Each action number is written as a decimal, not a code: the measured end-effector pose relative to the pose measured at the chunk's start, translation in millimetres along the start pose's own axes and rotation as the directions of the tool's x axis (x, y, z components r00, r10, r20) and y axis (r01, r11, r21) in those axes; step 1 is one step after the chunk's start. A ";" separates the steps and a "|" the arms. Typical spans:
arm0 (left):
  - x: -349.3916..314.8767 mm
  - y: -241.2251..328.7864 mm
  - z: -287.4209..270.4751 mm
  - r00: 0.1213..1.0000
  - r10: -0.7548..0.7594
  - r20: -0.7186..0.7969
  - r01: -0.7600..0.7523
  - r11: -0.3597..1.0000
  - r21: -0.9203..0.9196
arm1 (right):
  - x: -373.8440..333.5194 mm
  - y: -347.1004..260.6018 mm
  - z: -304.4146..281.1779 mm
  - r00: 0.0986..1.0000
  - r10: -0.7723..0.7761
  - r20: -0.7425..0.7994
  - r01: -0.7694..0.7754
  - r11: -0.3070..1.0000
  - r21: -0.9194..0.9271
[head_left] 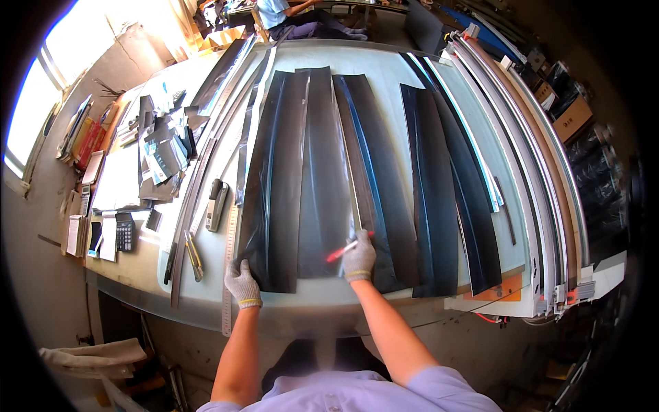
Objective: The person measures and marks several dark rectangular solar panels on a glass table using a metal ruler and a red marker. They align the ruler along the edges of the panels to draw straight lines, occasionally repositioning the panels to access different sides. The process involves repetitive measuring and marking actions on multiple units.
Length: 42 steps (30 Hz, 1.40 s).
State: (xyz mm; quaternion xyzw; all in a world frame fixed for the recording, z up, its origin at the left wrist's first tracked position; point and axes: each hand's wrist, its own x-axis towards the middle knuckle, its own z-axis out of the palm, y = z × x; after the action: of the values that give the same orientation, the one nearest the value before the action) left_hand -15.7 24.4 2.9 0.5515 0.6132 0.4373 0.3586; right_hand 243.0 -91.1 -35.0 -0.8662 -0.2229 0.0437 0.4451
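Several long dark film-like strips lie side by side on a pale glass-topped table (395, 65). My left hand (242, 283), in a grey knitted glove, rests at the near left corner of the leftmost strip (278, 199), thumb and fingers apart. Gloved as well, my right hand (360, 257) grips a thin red pen-like tool (341, 251), slightly blurred, over the near end of the middle strip (321, 172). Its exact kind is unclear. A bluish, glossy strip (377, 178) runs just right of that hand. Beside my left hand lies a steel ruler (228, 288).
Left of the strips are a yellow utility knife (193, 257), a grey handheld tool (217, 206), a calculator (125, 232) and piled scraps (161, 147). Long metal profiles (542, 185) line the right side. Another person (274, 14) sits beyond the far edge.
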 end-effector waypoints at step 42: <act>-70.4 -45.6 -198.2 0.845 -0.319 0.429 -0.264 0.450 0.853 | 19.3 -51.1 52.1 0.804 -0.480 0.350 0.568 0.795 -0.214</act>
State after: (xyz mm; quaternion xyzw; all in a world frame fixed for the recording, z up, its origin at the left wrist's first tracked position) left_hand -205.6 -73.6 28.9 0.7429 0.6325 -0.1290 0.1773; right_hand 228.2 -18.0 -23.5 -0.8126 -0.5202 0.0032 0.2629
